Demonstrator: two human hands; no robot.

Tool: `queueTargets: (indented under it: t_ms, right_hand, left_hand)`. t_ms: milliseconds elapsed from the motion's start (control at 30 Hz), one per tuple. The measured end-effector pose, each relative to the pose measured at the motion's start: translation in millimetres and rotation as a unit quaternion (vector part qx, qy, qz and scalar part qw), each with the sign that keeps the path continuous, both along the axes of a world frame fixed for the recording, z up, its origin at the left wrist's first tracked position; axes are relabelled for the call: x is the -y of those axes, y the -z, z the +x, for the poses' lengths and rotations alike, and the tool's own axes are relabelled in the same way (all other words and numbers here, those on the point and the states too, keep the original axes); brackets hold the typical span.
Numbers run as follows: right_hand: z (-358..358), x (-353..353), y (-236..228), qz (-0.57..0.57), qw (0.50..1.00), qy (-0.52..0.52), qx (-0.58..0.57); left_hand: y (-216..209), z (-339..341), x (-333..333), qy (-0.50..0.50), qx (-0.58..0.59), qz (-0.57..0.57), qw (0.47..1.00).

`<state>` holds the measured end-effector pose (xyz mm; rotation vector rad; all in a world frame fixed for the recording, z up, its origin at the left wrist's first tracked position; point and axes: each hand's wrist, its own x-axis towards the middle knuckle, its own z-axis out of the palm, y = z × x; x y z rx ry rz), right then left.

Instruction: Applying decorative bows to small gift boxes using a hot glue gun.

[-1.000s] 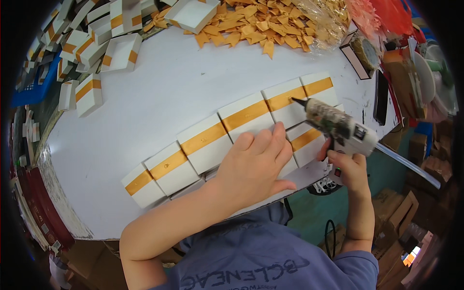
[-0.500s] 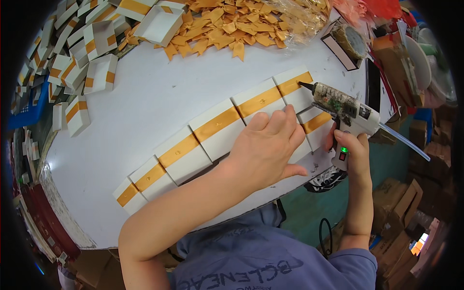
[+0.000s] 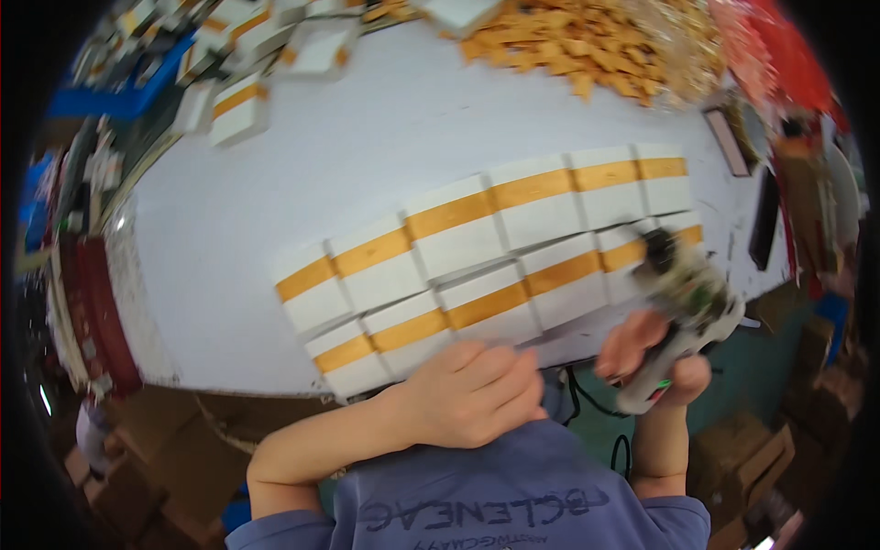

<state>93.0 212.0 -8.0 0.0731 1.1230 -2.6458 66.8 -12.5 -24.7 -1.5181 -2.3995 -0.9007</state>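
Two rows of white boxes with gold ribbon bands lie side by side across the white table (image 3: 211, 302): a back row (image 3: 463, 252) and a front row (image 3: 564, 307). My left hand (image 3: 481, 394) is drawn in at the near table edge, just below the front row. Its fingers are curled, and whether anything is inside them is hidden. My right hand (image 3: 683, 376) grips a glue gun (image 3: 697, 293) by its handle, where a green light glows. The gun is blurred, with its nozzle over the right end of the front row.
Gold ribbon bows (image 3: 568, 46) are heaped at the back, beside clear plastic wrap (image 3: 687, 46) and red plastic (image 3: 788, 55). Ribboned boxes (image 3: 240, 110) pile up at the back left near a blue crate (image 3: 115, 99). Cardboard boxes (image 3: 742, 449) stand on the floor at right.
My left hand has pulled back from the boxes toward my body, its fingers curling in. The glue gun has come down and nearer, off the back row. The view has shifted too.
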Motion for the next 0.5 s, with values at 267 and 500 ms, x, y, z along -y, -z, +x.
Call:
queueTargets:
  t_ms: [267, 500]
  right_hand:
    - [1.1, 85.5, 10.4, 0.283, 0.901, -0.324, -0.054]
    - [4.5, 115.8, 2.7, 0.449, 0.821, -0.323, -0.144]
  left_hand:
    - [12.6, 93.5, 103.7, -0.319, 0.048, -0.019, 0.946]
    - [14.9, 106.4, 104.6, -0.406, 0.031, -0.09, 0.909]
